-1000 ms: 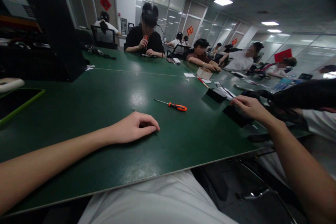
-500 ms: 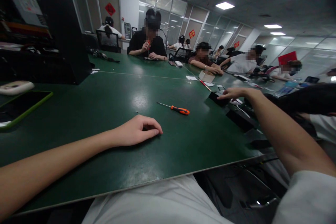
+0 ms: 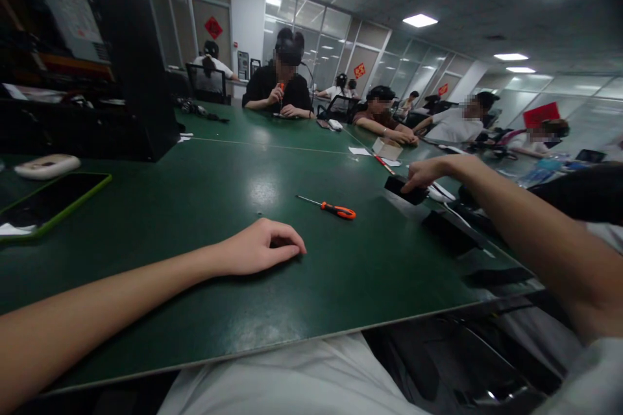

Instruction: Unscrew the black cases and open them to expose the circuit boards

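My left hand [image 3: 260, 246] rests on the green table, palm down, with loosely curled fingers. A gap shows between its thumb and forefinger, and nothing is in it. Just beyond lies a screwdriver [image 3: 339, 211] with an orange and black handle, its thin metal shaft pointing left. Out to the right, my right hand [image 3: 424, 176] grips a black rectangular slab [image 3: 396, 188] from above, thumb on the near side. The slab is tilted a little off the table; its far end is partly hidden by the fingers.
A green-edged phone [image 3: 58, 201] and a pale rounded device [image 3: 47, 167] lie left, before a black computer case [image 3: 131, 65]. More black pieces [image 3: 450, 231] and a white cable [image 3: 460, 215] lie right. Beyond are a small carton [image 3: 387, 148] and seated people.
My right hand has closed around the black slab and raised it slightly from the table. My left hand stays in place on the table. The view has shifted slightly.
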A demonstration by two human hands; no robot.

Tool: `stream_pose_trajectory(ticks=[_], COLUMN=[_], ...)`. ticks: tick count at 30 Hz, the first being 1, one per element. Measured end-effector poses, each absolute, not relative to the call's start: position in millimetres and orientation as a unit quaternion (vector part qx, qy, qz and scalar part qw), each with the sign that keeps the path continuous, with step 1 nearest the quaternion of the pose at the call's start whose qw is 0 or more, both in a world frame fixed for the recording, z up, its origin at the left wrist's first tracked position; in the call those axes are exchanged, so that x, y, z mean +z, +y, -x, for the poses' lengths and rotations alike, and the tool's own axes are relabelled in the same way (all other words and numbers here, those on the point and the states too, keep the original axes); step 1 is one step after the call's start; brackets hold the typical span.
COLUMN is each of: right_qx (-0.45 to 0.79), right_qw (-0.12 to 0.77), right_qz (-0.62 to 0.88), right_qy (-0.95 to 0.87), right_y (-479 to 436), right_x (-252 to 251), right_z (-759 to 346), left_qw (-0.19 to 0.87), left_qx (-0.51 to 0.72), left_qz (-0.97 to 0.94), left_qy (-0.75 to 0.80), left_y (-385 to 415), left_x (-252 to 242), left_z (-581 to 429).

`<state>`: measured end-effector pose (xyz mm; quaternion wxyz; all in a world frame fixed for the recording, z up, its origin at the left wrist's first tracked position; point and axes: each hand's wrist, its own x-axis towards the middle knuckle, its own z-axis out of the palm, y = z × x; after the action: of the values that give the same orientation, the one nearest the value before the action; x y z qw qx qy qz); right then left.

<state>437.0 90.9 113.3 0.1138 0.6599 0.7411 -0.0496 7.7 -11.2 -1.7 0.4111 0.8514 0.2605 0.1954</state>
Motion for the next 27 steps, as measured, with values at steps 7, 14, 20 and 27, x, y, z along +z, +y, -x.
stream_pose_trajectory(ticks=[7,14,20,27], right_qx=[-0.046,0.089,0.117,0.119], right_qw=[0.194,0.206,0.171,0.132], right_qz=[-0.487,-0.163,-0.092,-0.079], right_qy=[0.850,0.961,0.974,0.981], right_y=[16,-51,-43,-38], right_x=[140,107,94,80], right_z=[-345,-239,-210,-209], left_qw=[0.470,0.501,0.450,0.414], left_qx=[0.227,0.240,0.179,0.146], left_qz=[-0.809,-0.808,-0.853,-0.884], left_qy=[0.270,0.196,0.196,0.162], left_y=[-12,-11,-16,-17], left_x=[-1,-2,6,7], left_z=[-8,-2,-1,-2])
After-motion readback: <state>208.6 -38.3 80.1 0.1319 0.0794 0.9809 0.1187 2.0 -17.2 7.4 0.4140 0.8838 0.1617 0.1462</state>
